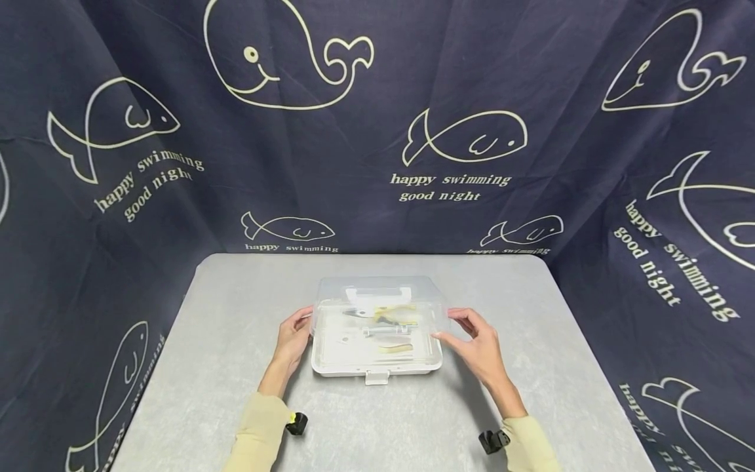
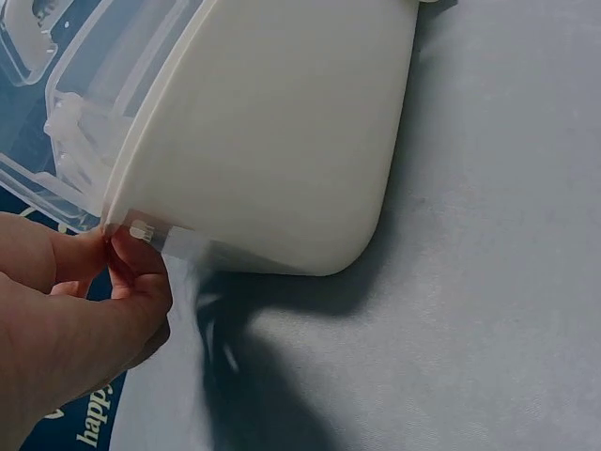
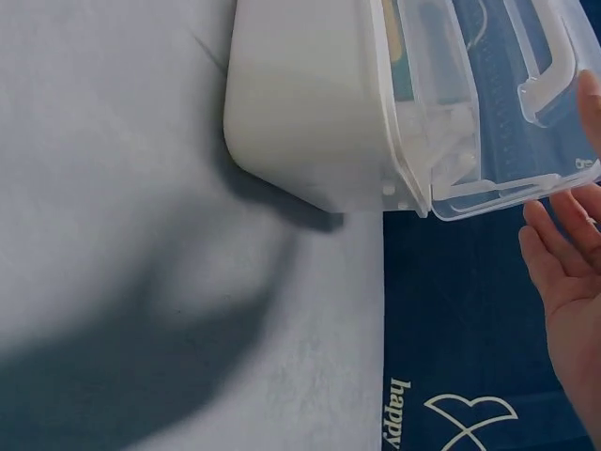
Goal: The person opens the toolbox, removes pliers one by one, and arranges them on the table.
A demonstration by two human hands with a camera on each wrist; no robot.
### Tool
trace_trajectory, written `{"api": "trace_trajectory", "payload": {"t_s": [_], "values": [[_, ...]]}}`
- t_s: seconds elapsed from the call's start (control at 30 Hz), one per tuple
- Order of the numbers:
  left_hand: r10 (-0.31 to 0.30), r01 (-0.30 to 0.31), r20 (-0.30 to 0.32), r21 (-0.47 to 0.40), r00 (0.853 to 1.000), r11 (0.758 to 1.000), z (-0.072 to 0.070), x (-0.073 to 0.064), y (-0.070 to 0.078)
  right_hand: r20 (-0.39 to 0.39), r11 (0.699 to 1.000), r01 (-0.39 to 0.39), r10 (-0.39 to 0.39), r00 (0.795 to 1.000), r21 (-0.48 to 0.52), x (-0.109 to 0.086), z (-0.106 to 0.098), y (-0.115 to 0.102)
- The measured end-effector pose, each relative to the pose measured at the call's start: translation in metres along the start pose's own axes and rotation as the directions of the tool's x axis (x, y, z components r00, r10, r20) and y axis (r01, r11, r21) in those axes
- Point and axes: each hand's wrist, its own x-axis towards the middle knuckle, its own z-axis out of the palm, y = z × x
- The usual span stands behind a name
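In the head view a white storage box (image 1: 330, 351) stands on the table, its clear lid (image 1: 425, 288) tilted up over the back part. My left hand (image 1: 293, 337) pinches the box's rim at the back left corner, thumb and forefinger together there. On the other side my right hand (image 1: 480, 347) holds the lid's edge, thumb over the face and fingers along the outside. Through the plastic show pliers (image 1: 395, 314) with yellow and black handles, and a tan strip-like object (image 1: 395, 349). A white latch (image 1: 377, 377) sits at the front.
The grey table (image 1: 236, 282) extends around the box. Dark blue curtains (image 1: 377, 151) printed with fish and whales hang behind and at both sides. Each wrist carries a small black camera, such as the left one (image 1: 297, 423).
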Motion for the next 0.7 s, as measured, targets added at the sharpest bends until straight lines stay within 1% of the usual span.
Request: {"api": "trace_trajectory", "payload": {"t_s": [0.13, 0.27, 0.4, 0.5, 0.53, 0.63, 0.7], "values": [[-0.007, 0.007, 0.009, -0.004, 1.000, 1.000, 0.000, 0.000, 0.001, -0.011, 0.999, -0.026, 0.026, 1.000, -0.019, 0.011, 0.000, -0.002], [-0.016, 0.016, 0.016, -0.016, 1.000, 1.000, 0.001, 0.001, 0.001, -0.024, 0.998, -0.047, 0.046, 0.999, -0.030, 0.027, 0.001, -0.005], [-0.011, 0.012, 0.020, -0.042, 1.000, 0.999, 0.002, 0.001, 0.001, -0.023, 0.997, -0.070, 0.069, 0.997, -0.014, 0.044, 0.003, -0.008], [-0.006, 0.007, 0.019, -0.054, 1.000, 0.998, 0.002, 0.001, 0.001, -0.014, 0.995, -0.103, 0.104, 0.995, 0.014, 0.055, 0.004, -0.026], [-0.006, 0.007, 0.018, -0.057, 1.000, 0.998, 0.002, 0.000, 0.001, -0.016, 0.993, -0.115, 0.116, 0.993, 0.021, 0.059, 0.004, -0.027], [-0.009, 0.010, 0.015, -0.069, 1.000, 0.998, 0.002, -0.001, 0.002, -0.021, 0.986, -0.161, 0.162, 0.987, 0.046, 0.067, 0.006, -0.027], [-0.013, 0.013, 0.009, -0.076, 1.000, 0.997, 0.003, -0.001, 0.002, -0.029, 0.982, -0.182, 0.184, 0.982, 0.051, 0.073, 0.008, -0.017]]}}
